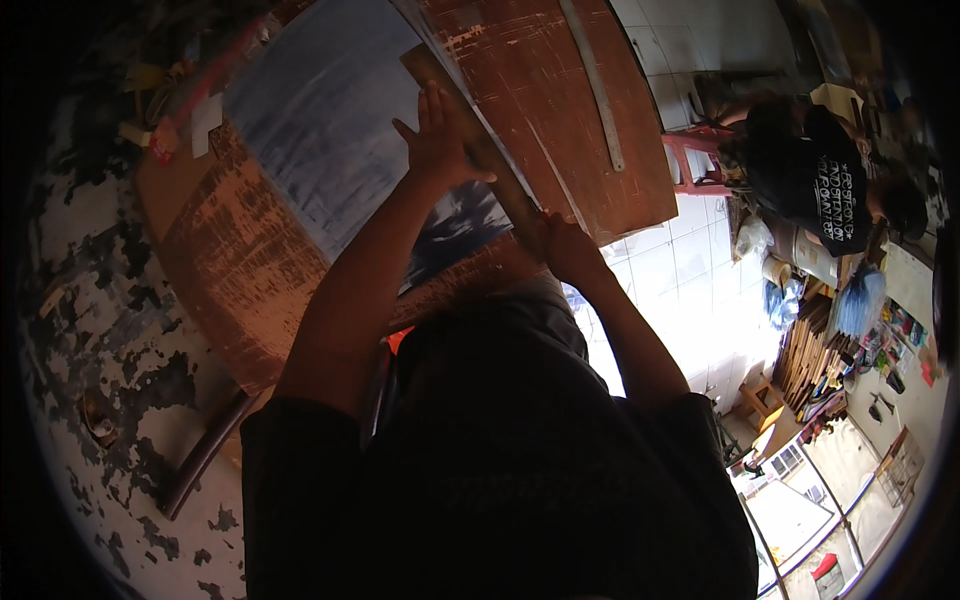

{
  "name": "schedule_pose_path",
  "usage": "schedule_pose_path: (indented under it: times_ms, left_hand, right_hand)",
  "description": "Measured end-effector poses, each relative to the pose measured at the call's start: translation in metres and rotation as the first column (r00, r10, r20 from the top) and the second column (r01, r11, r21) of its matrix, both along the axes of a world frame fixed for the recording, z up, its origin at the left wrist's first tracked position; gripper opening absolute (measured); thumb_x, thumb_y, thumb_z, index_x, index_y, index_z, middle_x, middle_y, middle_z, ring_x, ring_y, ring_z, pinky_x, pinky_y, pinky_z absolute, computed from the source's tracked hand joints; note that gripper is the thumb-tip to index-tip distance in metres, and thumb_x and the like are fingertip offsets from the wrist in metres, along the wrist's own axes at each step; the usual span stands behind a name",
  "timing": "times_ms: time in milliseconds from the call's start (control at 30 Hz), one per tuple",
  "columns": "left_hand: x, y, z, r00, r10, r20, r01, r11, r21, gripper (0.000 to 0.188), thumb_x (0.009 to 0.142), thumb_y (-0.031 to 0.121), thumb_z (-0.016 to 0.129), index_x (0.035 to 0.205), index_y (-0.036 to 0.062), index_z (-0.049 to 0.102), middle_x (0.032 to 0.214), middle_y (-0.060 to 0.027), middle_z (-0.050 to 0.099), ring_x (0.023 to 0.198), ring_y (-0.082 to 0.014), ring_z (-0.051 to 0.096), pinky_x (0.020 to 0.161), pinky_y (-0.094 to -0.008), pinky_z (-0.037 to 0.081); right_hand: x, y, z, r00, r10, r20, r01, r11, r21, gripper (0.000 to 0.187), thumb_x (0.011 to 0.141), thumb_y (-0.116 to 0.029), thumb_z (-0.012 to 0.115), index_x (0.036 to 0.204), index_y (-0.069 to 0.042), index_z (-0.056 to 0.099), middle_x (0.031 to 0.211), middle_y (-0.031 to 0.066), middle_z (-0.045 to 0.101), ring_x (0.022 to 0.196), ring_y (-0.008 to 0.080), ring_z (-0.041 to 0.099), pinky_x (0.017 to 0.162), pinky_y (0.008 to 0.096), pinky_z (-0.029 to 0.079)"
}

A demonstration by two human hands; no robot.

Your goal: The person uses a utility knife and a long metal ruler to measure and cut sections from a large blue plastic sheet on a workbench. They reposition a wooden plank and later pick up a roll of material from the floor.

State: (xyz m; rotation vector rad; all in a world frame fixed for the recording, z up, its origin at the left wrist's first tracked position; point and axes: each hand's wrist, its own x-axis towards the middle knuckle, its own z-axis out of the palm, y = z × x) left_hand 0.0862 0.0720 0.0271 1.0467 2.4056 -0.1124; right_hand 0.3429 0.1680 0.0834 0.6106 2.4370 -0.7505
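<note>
Your left hand [436, 145] lies on the long brown straightedge [515, 205] and the grey-blue sheet [320, 110] beside it. Its fingers are spread well apart, flat and gripping nothing, with the thumb reaching out across the straightedge. Your right hand [570, 248] is at the straightedge's near end, its fingers curled in; the view there is dark and small, so you cannot tell how tightly they are closed or whether they have hold of anything.

The straightedge slants across the counter [240, 280], its far end leaning left, along the right-hand side of the sheet. The sheet lies flat beneath it, on a worn, reddish-brown, scratched top. To your right, a second, paler ruler [595, 90] lies on the same counter, well apart from your hands.

Beyond the counter's right edge you have a pinkish-red stool [697, 160], and near it a person in a black shirt [805, 165].
</note>
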Motion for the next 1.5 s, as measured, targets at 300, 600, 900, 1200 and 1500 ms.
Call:
schedule_pose_path:
  times_ms: [300, 600, 900, 1200, 1500]
  left_hand:
    - [-0.004, 0.002, 0.0, 1.0, -0.004, 0.026, 0.004, 1.0, -0.009, 0.169, 0.051, 0.078, 0.09, 0.166, -0.0013, -0.006, 0.173, -0.0235, -0.016, 0.161, -0.0385, -0.01, 0.115, -0.0825, 0.015]
    - [-0.001, 0.0, 0.001, 1.0, 0.004, 0.023, -0.003, 1.0, -0.011, 0.167, 0.05, 0.076, 0.091, 0.167, 0.0014, -0.001, 0.173, -0.0245, -0.016, 0.162, -0.0367, -0.013, 0.115, -0.0813, 0.015]
    - [0.0, -0.003, -0.001, 0.999, -0.01, 0.034, 0.011, 1.0, -0.014, 0.155, 0.051, 0.079, 0.089, 0.17, 0.0205, 0.009, 0.172, -0.0258, -0.016, 0.161, -0.0393, -0.015, 0.114, -0.083, 0.014]
    - [-0.001, 0.003, 0.015, 0.999, -0.008, 0.044, 0.009, 0.999, -0.042, 0.166, 0.052, 0.079, 0.088, 0.165, -0.0038, 0.001, 0.172, -0.0258, -0.015, 0.161, -0.0377, -0.013, 0.116, -0.0796, 0.017]
    - [0.001, 0.002, 0.009, 0.999, 0.017, 0.041, -0.015, 0.999, -0.042, 0.17, 0.051, 0.076, 0.091, 0.165, -0.0024, -0.007, 0.173, -0.0221, -0.016, 0.162, -0.0354, -0.01, 0.117, -0.0784, 0.018]
  right_hand:
    - [0.05, -0.002, -0.01, 0.977, -0.192, 0.091, 0.197, 0.979, -0.057, 0.033, 0.11, -0.024, 0.043, 0.113, 0.006, 0.057, 0.097, 0.0323, 0.067, 0.085, 0.0486, 0.071, 0.076, 0.0565, 0.058]
    - [-0.133, 0.019, -0.01, 0.898, -0.245, -0.366, 0.19, 0.965, -0.182, 0.045, 0.108, -0.038, 0.046, 0.122, 0.001, 0.064, 0.1, 0.0352, 0.07, 0.101, 0.0506, 0.069, 0.088, 0.0556, 0.055]
    - [-0.194, 0.031, -0.087, 0.824, 0.376, -0.424, -0.273, 0.919, 0.284, 0.031, 0.086, -0.021, 0.067, 0.098, 0.009, 0.068, 0.088, 0.0274, 0.071, 0.085, 0.0441, 0.072, 0.08, 0.0515, 0.058]
    - [-0.187, 0.035, -0.076, 0.903, 0.306, -0.302, -0.282, 0.952, 0.12, 0.028, 0.097, -0.014, 0.056, 0.114, 0.005, 0.067, 0.102, 0.0304, 0.071, 0.092, 0.0437, 0.073, 0.077, 0.0527, 0.059]
    - [-0.035, 0.007, -0.033, 0.99, 0.136, -0.025, -0.135, 0.99, 0.043, 0.037, 0.109, -0.027, 0.043, 0.128, 0.0, 0.057, 0.108, 0.0285, 0.066, 0.094, 0.0454, 0.072, 0.078, 0.0539, 0.058]
